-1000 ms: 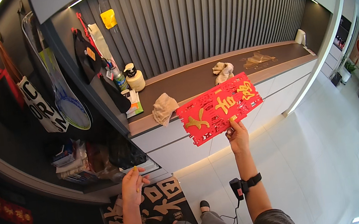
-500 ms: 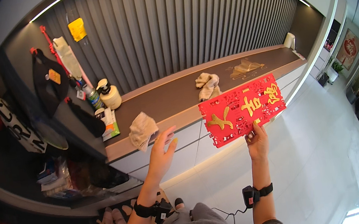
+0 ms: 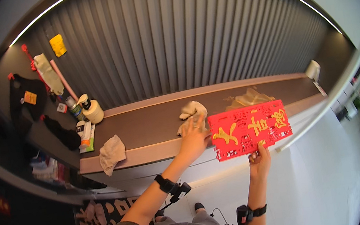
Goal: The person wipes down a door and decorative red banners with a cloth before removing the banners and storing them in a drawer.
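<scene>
My right hand (image 3: pixel 260 163) pinches the lower edge of a red cut-out paper decoration (image 3: pixel 248 123) with gold characters, holding it up in front of the counter's right half. Beside the decoration's left edge, my left hand (image 3: pixel 194 138) reaches over the counter with its fingers stretched out. Its fingertips overlap a crumpled beige cloth (image 3: pixel 194 108); whether they touch it I cannot tell. A second beige cloth (image 3: pixel 112 154) hangs over the counter's front edge on the left. Behind the decoration lies a crumpled, see-through brownish sheet (image 3: pixel 250 97), partly hidden.
The dark counter (image 3: pixel 145 129) runs along a grey ribbed wall (image 3: pixel 148 48). At its left end stand a cream pump bottle (image 3: pixel 93 112), a spray can (image 3: pixel 75 109) and small packs. A white object (image 3: pixel 313 70) stands at the right end. Shoes (image 3: pixel 95 214) lie on the floor at left.
My left hand has moved right and forward, to the cloth beside the decoration. The right hand keeps hold of the decoration. The view has shifted, with the counter now more level.
</scene>
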A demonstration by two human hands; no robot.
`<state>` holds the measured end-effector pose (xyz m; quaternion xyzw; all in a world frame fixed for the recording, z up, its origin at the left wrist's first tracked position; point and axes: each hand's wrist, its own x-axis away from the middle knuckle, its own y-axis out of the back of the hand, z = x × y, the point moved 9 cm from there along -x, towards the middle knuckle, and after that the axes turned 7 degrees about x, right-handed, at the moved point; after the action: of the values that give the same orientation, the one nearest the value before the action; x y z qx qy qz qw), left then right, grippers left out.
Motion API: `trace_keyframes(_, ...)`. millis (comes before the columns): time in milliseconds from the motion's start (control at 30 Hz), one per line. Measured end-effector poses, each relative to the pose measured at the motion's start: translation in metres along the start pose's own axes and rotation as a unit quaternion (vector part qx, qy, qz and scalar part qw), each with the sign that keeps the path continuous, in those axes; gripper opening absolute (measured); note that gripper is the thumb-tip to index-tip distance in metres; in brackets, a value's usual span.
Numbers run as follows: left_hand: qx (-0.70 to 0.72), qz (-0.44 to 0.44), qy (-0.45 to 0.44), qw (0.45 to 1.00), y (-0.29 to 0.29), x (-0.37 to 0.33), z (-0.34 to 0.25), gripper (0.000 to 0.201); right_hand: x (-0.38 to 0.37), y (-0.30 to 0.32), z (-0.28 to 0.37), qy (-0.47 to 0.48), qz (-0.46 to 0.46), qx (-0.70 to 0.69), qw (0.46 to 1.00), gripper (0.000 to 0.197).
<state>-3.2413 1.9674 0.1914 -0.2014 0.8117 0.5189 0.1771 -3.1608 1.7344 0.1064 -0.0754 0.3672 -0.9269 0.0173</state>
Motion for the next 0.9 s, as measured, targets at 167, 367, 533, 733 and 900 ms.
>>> trace_keyframes(167,-0.073,0.02,0.088,0.993,-0.018,-0.01,0.025,0.032,-0.008,-0.018,-0.004,-0.075,0.052,0.021,0.996,0.011)
trace_keyframes(367,-0.232,-0.075,0.222,0.944,0.034,0.036,0.066,0.041,-0.022,0.004,-0.003,-0.021,0.051,0.091,0.994,0.01)
trace_keyframes(533,-0.167,-0.105,0.32,0.927,0.106,0.075,0.053,0.053,-0.022,0.001,-0.022,-0.034,0.043,0.172,0.984,0.016)
trace_keyframes(733,0.017,-0.348,0.228,0.909,0.196,0.16,-0.001,0.032,-0.002,-0.022,0.0,0.012,0.084,0.203,0.976,0.024)
trace_keyframes(900,0.024,-0.467,0.393,0.792,0.254,0.304,0.028,0.023,0.012,-0.038,0.006,0.069,0.154,0.248,0.954,0.026)
